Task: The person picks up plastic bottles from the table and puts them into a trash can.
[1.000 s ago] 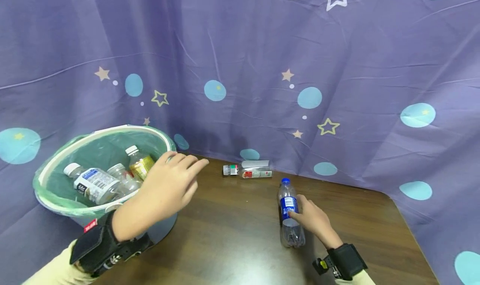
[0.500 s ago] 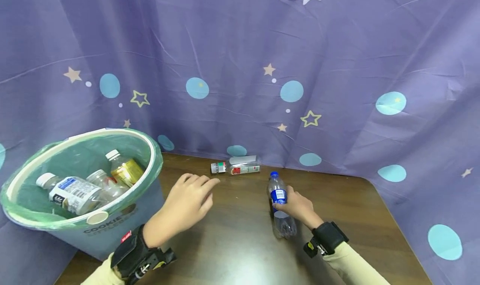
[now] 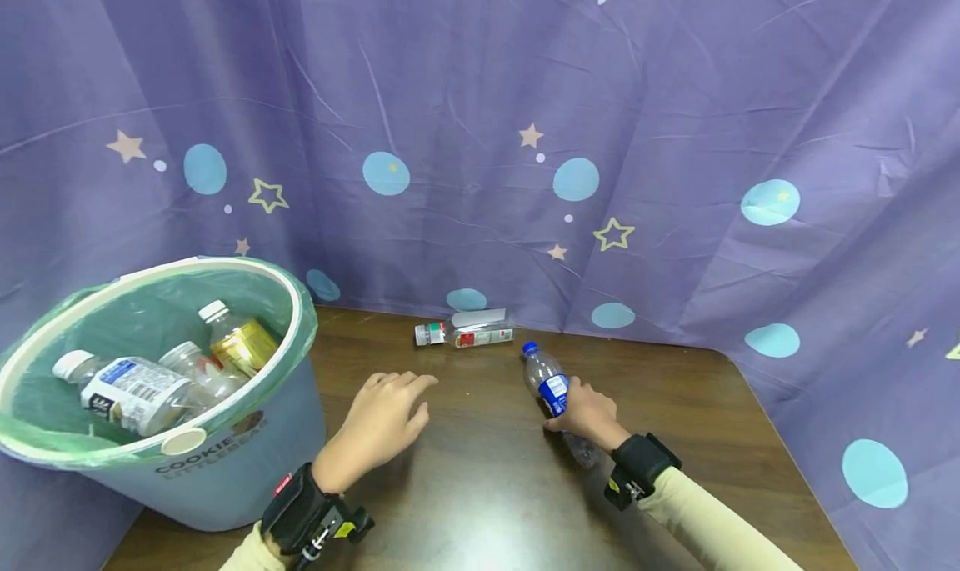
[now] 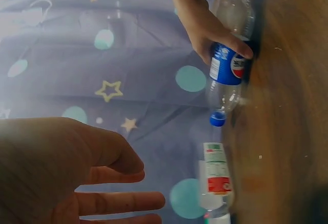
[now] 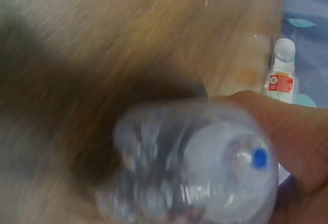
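Observation:
My right hand point(image 3: 589, 413) grips a clear plastic bottle point(image 3: 542, 373) with a blue cap and blue label around its middle. In the right wrist view the base of this bottle point(image 5: 154, 167) fills the foreground, somewhat blurred. The left wrist view shows the right thumb lying across the blue label point(image 4: 225, 66). My left hand point(image 3: 381, 421) hovers over the table between the bin and that bottle, fingers relaxed and holding nothing. Behind both hands, a second clear bottle point(image 3: 480, 329) with a red, white and green label lies on its side near the curtain.
A grey bin point(image 3: 225, 488) with a green liner point(image 3: 75, 304) stands on the left, several used bottles inside, among them one with a yellow label point(image 3: 246, 348). The brown wooden table point(image 3: 465, 446) ends at a purple curtain point(image 3: 450, 137).
The head view has swung, shifting the scene leftward. My left hand has moved from beside the bin's rim to over the table. The blue-labelled bottle has tilted, its cap turning left, in my right hand.

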`<state>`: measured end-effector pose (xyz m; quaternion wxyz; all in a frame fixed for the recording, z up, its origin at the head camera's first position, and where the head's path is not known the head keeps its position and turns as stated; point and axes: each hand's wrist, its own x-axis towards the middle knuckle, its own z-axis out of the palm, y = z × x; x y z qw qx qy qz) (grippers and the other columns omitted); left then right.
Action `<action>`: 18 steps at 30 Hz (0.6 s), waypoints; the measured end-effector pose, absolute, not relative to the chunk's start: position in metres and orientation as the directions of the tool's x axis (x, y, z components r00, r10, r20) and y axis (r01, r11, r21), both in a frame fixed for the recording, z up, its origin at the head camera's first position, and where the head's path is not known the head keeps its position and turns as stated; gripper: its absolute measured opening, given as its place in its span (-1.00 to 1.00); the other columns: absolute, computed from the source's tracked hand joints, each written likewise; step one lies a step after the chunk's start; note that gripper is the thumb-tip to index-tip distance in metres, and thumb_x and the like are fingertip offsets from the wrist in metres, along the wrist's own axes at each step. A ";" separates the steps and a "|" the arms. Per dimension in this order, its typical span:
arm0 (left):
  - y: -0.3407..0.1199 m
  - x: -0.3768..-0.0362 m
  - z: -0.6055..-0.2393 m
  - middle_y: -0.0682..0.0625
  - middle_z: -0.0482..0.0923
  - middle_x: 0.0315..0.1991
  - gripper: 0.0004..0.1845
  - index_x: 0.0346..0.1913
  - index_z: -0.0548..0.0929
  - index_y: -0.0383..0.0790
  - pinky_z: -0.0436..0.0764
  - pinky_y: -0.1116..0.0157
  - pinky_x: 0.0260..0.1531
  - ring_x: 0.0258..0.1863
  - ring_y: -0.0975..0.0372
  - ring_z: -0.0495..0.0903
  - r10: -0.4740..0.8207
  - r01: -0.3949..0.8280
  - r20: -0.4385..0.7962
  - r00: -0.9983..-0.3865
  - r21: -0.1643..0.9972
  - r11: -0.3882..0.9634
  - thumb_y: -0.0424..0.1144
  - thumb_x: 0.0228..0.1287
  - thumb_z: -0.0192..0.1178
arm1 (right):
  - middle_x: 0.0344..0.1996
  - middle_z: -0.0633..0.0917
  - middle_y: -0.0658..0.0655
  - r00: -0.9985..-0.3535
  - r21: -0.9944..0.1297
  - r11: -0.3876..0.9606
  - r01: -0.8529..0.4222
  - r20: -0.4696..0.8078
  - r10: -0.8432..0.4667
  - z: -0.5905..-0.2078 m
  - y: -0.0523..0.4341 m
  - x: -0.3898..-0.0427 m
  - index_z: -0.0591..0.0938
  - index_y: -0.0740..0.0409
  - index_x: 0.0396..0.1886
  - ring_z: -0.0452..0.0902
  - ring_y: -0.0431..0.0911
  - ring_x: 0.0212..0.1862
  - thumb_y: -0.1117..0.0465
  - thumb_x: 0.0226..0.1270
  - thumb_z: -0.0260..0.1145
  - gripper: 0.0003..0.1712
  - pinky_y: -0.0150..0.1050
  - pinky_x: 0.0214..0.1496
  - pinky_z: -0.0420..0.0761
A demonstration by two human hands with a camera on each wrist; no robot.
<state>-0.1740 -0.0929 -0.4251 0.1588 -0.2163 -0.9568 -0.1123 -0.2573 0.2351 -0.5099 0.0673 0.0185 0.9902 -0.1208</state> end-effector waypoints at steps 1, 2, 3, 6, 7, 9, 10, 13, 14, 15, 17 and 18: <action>-0.093 -0.175 -0.428 -0.04 0.76 -0.08 -0.67 0.10 0.71 -0.12 0.60 0.01 0.09 -0.08 0.06 0.73 0.374 0.444 0.346 -0.861 0.151 0.883 -0.23 0.28 0.30 | -0.10 0.67 0.35 -0.990 -0.230 0.971 0.057 -0.136 0.026 -0.511 0.237 -0.258 0.44 0.41 0.21 0.67 0.17 -0.13 -0.18 -0.16 0.68 0.08 0.08 -0.26 0.64; -0.093 -0.176 -0.431 -0.04 0.76 -0.08 -0.67 0.10 0.71 -0.12 0.60 0.01 0.09 -0.09 0.06 0.73 0.371 0.441 0.339 -0.865 0.157 0.884 -0.23 0.28 0.30 | -0.10 0.67 0.35 -0.990 -0.227 0.972 0.061 -0.134 0.031 -0.512 0.240 -0.258 0.44 0.40 0.19 0.67 0.17 -0.13 -0.15 -0.17 0.69 0.06 0.09 -0.27 0.64; -0.093 -0.177 -0.434 -0.04 0.76 -0.08 -0.67 0.10 0.71 -0.12 0.61 0.01 0.09 -0.09 0.06 0.73 0.367 0.436 0.332 -0.869 0.162 0.885 -0.23 0.28 0.30 | -0.11 0.67 0.34 -0.990 -0.225 0.972 0.062 -0.134 0.032 -0.513 0.242 -0.259 0.45 0.38 0.18 0.67 0.16 -0.14 -0.12 -0.17 0.70 0.03 0.08 -0.28 0.64; -0.093 -0.180 -0.440 -0.06 0.76 -0.08 -0.67 0.10 0.71 -0.13 0.61 0.00 0.09 -0.09 0.05 0.74 0.363 0.430 0.316 -0.877 0.178 0.885 -0.23 0.28 0.30 | -0.13 0.69 0.32 -0.990 -0.239 0.969 0.062 -0.140 0.028 -0.512 0.249 -0.260 0.47 0.34 0.12 0.66 0.14 -0.16 -0.01 -0.16 0.71 -0.08 0.08 -0.29 0.63; -0.093 -0.180 -0.442 -0.06 0.76 -0.08 -0.67 0.10 0.71 -0.13 0.61 0.00 0.09 -0.08 0.04 0.73 0.361 0.428 0.310 -0.880 0.185 0.885 -0.23 0.29 0.29 | -0.13 0.69 0.32 -0.990 -0.244 0.968 0.057 -0.142 0.022 -0.510 0.252 -0.260 0.48 0.33 0.11 0.65 0.14 -0.16 0.02 -0.16 0.71 -0.11 0.08 -0.29 0.63; -0.092 -0.181 -0.445 -0.07 0.76 -0.06 -0.67 0.11 0.70 -0.13 0.61 -0.01 0.10 -0.06 0.03 0.73 0.355 0.421 0.297 -0.887 0.201 0.884 -0.23 0.29 0.29 | -0.13 0.70 0.31 -0.990 -0.250 0.967 0.041 -0.138 0.007 -0.508 0.256 -0.260 0.49 0.30 0.09 0.65 0.12 -0.16 0.08 -0.15 0.70 -0.16 0.07 -0.30 0.62; -0.092 -0.181 -0.446 -0.08 0.75 -0.05 -0.66 0.12 0.70 -0.14 0.61 -0.01 0.11 -0.05 0.03 0.73 0.351 0.417 0.290 -0.890 0.211 0.884 -0.23 0.30 0.29 | -0.14 0.71 0.30 -0.991 -0.251 0.967 0.031 -0.133 -0.003 -0.506 0.259 -0.259 0.50 0.29 0.09 0.66 0.12 -0.16 0.09 -0.16 0.70 -0.18 0.07 -0.31 0.62; -0.090 -0.181 -0.450 -0.08 0.75 -0.02 -0.66 0.13 0.70 -0.14 0.60 -0.01 0.13 -0.02 0.03 0.72 0.343 0.408 0.274 -0.899 0.232 0.883 -0.23 0.31 0.29 | -0.16 0.71 0.29 -0.993 -0.240 0.971 -0.011 -0.112 -0.039 -0.498 0.267 -0.256 0.51 0.28 0.09 0.66 0.12 -0.18 0.11 -0.18 0.70 -0.19 0.08 -0.34 0.62; -0.089 -0.182 -0.451 -0.08 0.75 -0.03 -0.66 0.13 0.70 -0.14 0.60 -0.01 0.13 -0.02 0.03 0.72 0.343 0.408 0.273 -0.899 0.236 0.882 -0.23 0.31 0.29 | -0.16 0.71 0.29 -0.994 -0.233 0.972 -0.027 -0.101 -0.052 -0.495 0.269 -0.254 0.52 0.27 0.10 0.66 0.12 -0.18 0.12 -0.19 0.70 -0.17 0.08 -0.34 0.63; -0.088 -0.182 -0.453 -0.08 0.75 -0.03 -0.67 0.13 0.70 -0.14 0.60 -0.01 0.13 -0.03 0.04 0.72 0.345 0.411 0.275 -0.897 0.240 0.879 -0.24 0.31 0.29 | -0.16 0.71 0.29 -0.994 -0.228 0.972 -0.046 -0.090 -0.069 -0.491 0.272 -0.253 0.51 0.27 0.12 0.66 0.12 -0.18 0.12 -0.19 0.70 -0.16 0.09 -0.33 0.63; -0.086 -0.183 -0.454 -0.07 0.75 -0.06 -0.67 0.12 0.70 -0.15 0.59 -0.02 0.14 -0.05 0.04 0.73 0.353 0.425 0.288 -0.890 0.243 0.872 -0.25 0.30 0.29 | -0.15 0.71 0.28 -0.993 -0.220 0.972 -0.083 -0.059 -0.098 -0.483 0.277 -0.249 0.51 0.27 0.17 0.66 0.12 -0.18 0.13 -0.19 0.69 -0.13 0.10 -0.32 0.63; -0.084 -0.183 -0.455 -0.06 0.75 -0.07 -0.67 0.12 0.70 -0.15 0.59 -0.02 0.14 -0.05 0.05 0.73 0.358 0.434 0.298 -0.885 0.246 0.867 -0.26 0.30 0.29 | -0.15 0.71 0.28 -0.993 -0.218 0.971 -0.100 -0.041 -0.112 -0.478 0.279 -0.246 0.50 0.27 0.19 0.66 0.11 -0.18 0.14 -0.19 0.68 -0.11 0.09 -0.31 0.64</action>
